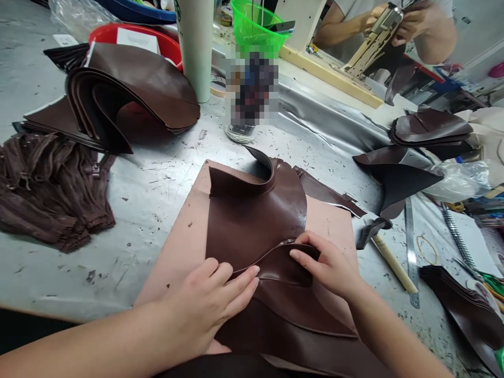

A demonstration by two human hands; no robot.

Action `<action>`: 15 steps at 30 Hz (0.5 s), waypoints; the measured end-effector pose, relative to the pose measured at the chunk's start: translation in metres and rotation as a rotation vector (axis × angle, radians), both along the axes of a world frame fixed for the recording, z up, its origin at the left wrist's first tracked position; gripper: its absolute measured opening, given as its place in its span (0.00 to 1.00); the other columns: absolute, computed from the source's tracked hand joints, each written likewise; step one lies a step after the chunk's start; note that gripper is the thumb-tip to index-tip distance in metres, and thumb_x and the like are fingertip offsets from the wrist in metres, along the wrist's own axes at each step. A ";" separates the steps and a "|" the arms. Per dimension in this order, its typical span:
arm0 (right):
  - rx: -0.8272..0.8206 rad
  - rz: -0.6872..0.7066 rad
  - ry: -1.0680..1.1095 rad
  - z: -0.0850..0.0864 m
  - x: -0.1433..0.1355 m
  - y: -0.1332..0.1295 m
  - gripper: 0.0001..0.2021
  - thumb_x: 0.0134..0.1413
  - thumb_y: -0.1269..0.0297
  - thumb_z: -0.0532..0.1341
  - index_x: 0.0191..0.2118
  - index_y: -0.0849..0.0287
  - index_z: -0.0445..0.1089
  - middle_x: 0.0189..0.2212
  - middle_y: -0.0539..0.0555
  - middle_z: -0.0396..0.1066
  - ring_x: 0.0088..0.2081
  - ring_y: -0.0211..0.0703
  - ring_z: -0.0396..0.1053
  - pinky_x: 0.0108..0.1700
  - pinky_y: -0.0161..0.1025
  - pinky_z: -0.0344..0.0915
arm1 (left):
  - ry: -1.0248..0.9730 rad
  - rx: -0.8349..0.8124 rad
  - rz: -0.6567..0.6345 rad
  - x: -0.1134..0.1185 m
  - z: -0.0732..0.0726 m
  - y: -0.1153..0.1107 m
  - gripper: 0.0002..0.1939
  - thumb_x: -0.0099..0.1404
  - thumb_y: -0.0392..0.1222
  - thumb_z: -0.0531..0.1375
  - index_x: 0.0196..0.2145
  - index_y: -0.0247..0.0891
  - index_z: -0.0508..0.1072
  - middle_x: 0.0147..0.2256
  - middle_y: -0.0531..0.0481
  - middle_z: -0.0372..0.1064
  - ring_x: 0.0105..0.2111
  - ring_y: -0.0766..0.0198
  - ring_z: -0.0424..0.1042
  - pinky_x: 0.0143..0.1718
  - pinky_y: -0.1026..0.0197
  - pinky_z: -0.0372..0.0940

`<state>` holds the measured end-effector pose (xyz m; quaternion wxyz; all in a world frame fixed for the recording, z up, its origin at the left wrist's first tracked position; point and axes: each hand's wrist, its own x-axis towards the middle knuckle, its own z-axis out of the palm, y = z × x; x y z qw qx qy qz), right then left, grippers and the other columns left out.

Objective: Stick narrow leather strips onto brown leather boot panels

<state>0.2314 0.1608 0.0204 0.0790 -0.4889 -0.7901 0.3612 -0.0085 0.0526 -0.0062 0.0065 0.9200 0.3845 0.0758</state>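
Brown leather pieces [252, 223] lie over a pinkish board [177, 236] in front of me, their upper end curled up. My left hand [220, 294] rests on the leather, its fingers bent and pressed against a raised edge. On the right, my right hand [326, 262] pinches the upper edge of a leather flap [287, 262] between thumb and fingers. A curved seam runs across the lower leather, between and below the hands.
Stacked brown leather [137, 79] and bundled zippers [55, 194] lie left. Behind stand a pale green tumbler [196, 47] and green basket [252, 26]. A metal ruler [410, 247], notebook [472, 236] and more leather [464, 310] are right. A person's hands [409, 23] work at a machine [378, 39].
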 end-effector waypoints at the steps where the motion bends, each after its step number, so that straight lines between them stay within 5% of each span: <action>1: -0.003 0.008 0.001 0.001 0.002 -0.001 0.07 0.53 0.60 0.55 0.28 0.57 0.63 0.25 0.50 0.68 0.28 0.39 0.65 0.30 0.35 0.62 | -0.021 -0.003 -0.008 0.000 0.001 0.003 0.42 0.49 0.69 0.56 0.55 0.38 0.63 0.57 0.50 0.58 0.32 0.59 0.56 0.32 0.57 0.52; 8: 0.083 0.008 -0.012 -0.001 0.006 0.000 0.05 0.54 0.64 0.57 0.28 0.57 0.65 0.26 0.50 0.68 0.29 0.38 0.65 0.33 0.35 0.62 | -0.133 0.049 0.024 0.000 0.005 0.015 0.25 0.59 0.55 0.54 0.51 0.43 0.67 0.50 0.52 0.66 0.31 0.59 0.58 0.36 0.56 0.50; 15: 0.055 0.089 -0.206 0.003 -0.007 0.010 0.04 0.55 0.66 0.56 0.29 0.58 0.63 0.27 0.49 0.69 0.30 0.39 0.65 0.32 0.35 0.59 | -0.068 -0.005 -0.101 0.015 0.010 0.039 0.11 0.56 0.44 0.56 0.37 0.43 0.72 0.53 0.49 0.64 0.24 0.67 0.61 0.27 0.58 0.46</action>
